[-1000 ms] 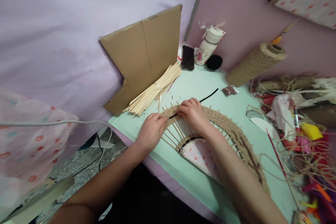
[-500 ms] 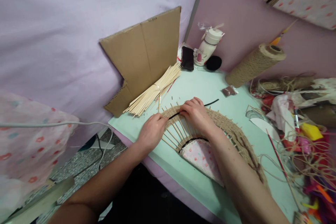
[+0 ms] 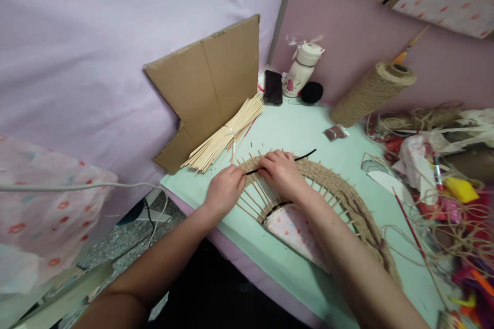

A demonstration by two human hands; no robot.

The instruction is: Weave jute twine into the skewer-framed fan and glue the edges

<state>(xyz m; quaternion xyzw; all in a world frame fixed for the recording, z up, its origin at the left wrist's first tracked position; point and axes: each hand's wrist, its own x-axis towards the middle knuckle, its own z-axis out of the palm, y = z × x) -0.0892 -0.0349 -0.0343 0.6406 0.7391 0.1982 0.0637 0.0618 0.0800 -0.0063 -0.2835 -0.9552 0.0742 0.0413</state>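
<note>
A half-round woven piece of twine on thin wooden sticks lies on the table, with a flower-dotted cloth panel at its middle. A thin black cord runs along the inner edge of the woven band. At the band's left end my left hand is closed, pinching the cord's end against the weave. My right hand is bent over the band with its fingers closed on the cord a little further right. The cord's free tail sticks out beyond the right hand; both hands' fingertips are partly hidden.
A bundle of thin sticks leans by a cardboard sheet. Behind stand a white bottle, a dark phone and a large twine spool. Tangled twine and coloured scraps crowd the right side, beside a red stick.
My right hand has shifted slightly left along the band, and the cord's free tail now bends a little more. The view has moved slightly.
</note>
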